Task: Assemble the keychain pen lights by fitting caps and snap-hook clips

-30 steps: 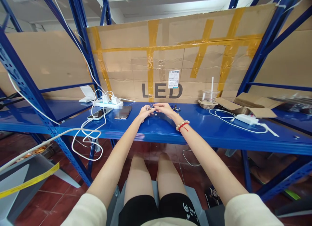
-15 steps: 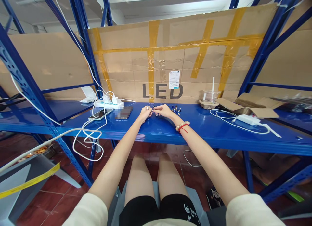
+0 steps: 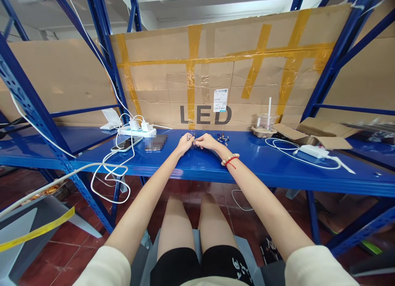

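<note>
the left hand (image 3: 185, 144) and the right hand (image 3: 206, 142) meet over the blue shelf (image 3: 247, 160), fingers curled, both pinching at a small shiny piece (image 3: 194, 141) between their fingertips; it is too small to identify. a cluster of small metal parts (image 3: 222, 138) lies loose on the shelf, just beyond the right hand.

farther right, a clear plastic cup (image 3: 263, 121) sits in a brown molded carrier (image 3: 261, 132), a white straw (image 3: 269, 107) rising from it; whether any drink is left cannot be told. beside it lies a cardboard box (image 3: 331, 142) with its flaps open and its inside mostly hidden, a white adapter (image 3: 313, 151) and cable near its front. past the box, clear plastic wrapping (image 3: 379, 129) covers dark, blurred contents.

at lower left, below shelf height, a shallow container (image 3: 63, 191) holds orange-brown pieces (image 3: 51, 190), too blurred to name.
</note>
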`<state>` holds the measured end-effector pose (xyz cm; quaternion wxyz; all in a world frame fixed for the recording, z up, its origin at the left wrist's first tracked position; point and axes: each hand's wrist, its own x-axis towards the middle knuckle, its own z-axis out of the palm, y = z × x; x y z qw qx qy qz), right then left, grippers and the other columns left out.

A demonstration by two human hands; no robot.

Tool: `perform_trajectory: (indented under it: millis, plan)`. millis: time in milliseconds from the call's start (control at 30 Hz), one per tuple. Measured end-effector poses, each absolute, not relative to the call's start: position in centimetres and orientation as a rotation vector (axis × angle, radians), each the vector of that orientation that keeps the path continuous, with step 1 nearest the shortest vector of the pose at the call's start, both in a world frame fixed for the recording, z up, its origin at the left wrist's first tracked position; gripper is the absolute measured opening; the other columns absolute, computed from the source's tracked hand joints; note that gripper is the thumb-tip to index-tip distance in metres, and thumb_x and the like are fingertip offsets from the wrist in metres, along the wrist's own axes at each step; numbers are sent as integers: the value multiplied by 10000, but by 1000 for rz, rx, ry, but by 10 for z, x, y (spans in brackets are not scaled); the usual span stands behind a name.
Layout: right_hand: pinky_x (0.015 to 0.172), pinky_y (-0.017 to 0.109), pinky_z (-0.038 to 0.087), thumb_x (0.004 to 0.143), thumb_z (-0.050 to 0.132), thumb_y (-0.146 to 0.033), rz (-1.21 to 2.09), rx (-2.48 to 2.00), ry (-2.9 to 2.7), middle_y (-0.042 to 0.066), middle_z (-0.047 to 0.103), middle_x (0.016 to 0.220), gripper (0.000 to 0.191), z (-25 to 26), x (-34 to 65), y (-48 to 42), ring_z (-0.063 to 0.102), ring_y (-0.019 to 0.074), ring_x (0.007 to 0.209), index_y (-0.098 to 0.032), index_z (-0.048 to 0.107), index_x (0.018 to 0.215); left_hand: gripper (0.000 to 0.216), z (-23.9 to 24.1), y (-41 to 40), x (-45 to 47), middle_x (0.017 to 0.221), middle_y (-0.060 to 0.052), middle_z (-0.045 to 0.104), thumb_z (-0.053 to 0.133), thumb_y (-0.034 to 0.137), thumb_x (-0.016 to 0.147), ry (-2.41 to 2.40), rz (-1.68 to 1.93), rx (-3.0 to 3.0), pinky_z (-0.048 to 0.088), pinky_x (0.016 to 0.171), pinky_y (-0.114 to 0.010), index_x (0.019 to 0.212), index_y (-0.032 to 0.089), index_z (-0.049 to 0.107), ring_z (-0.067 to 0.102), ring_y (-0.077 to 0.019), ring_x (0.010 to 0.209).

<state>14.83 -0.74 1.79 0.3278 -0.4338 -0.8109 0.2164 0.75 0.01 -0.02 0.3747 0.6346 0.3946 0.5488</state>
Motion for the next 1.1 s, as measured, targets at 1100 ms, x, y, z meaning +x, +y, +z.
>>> perform_trajectory:
  millis: [1100]
  plan:
    - [618,210,348,817,413,-347,386,-990,-1950,-5,559,550,345,13,151,8,485,120,583,-132,646,681,371,8,-8,9,578,-6,627,671,250,712,881,1265,1533,235,382,-182,638,193,312,363,-25,357]
